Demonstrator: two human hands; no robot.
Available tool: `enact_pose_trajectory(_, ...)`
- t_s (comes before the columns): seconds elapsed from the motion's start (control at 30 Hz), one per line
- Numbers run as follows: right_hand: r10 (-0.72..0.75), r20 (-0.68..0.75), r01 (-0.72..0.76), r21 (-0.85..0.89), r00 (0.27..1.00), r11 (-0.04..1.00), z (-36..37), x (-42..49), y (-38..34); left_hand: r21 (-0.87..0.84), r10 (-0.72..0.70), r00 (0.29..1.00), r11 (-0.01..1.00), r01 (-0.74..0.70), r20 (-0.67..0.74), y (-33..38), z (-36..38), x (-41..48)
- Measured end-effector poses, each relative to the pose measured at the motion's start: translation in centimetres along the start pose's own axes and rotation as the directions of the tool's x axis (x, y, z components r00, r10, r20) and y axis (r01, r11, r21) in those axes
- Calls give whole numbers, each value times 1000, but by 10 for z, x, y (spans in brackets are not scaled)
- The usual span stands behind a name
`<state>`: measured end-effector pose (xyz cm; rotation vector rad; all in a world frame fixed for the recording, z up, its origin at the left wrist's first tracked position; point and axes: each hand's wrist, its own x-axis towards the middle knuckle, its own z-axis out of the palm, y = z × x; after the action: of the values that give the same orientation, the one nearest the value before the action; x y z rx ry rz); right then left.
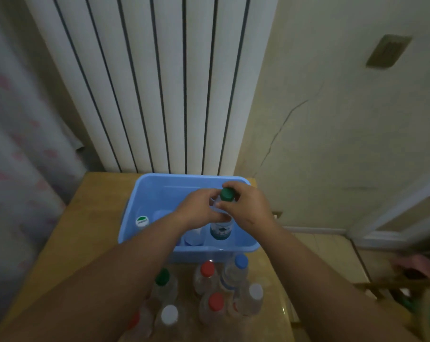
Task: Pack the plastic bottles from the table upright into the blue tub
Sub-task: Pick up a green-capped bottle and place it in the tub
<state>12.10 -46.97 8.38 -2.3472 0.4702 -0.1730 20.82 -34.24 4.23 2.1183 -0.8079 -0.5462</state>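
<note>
- Both hands, left [201, 210] and right [246, 206], closed around green-capped bottle [222, 227], upright inside blue tub [145, 191].
- Loose bottles [206, 277] crowd table [95, 206] at tub's 6 o'clock.
- Radiator [159, 82] at 12.

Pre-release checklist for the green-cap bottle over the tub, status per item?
1. Both hands on the green-cap bottle: left hand, right hand: ok.
2. Bottle upright: ok.
3. Bottle inside the blue tub walls: ok.
4. Bottle base seated on tub floor: cannot tell, hidden.
5. Free tub space at the far side: ok.
6. Table cleared of bottles: not ok, red-cap bottle and others remain.
</note>
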Motion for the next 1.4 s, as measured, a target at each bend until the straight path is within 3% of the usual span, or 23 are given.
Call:
enact_pose_trajectory(0.17,14,67,-10,-63,998,998,13,11,15,122,-56,998,991,51,35,-17,11,10)
enact_pose_trajectory(0.37,27,151,-11,-104,988,995,27,15,33,356,-166,970,930,93,180,-25,15,18)
enact_pose_trajectory(0.63,72,251,-32,-158,965,987,39,17,46,708,-198,962,706,7,188,-29,25,25)
enact_pose_trajectory(0.8,63,303,-10,-176,951,984,49,13,52,806,-210,957,591,-38,199,-30,29,23)
enact_pose_trajectory(1.17,59,326,-19,-125,943,992,53,9,62,784,-284,940,620,31,187,-38,32,22)
enact_pose_trajectory(1.4,117,298,-91,-102,947,991,52,13,64,626,-316,933,767,144,171,-42,29,20)
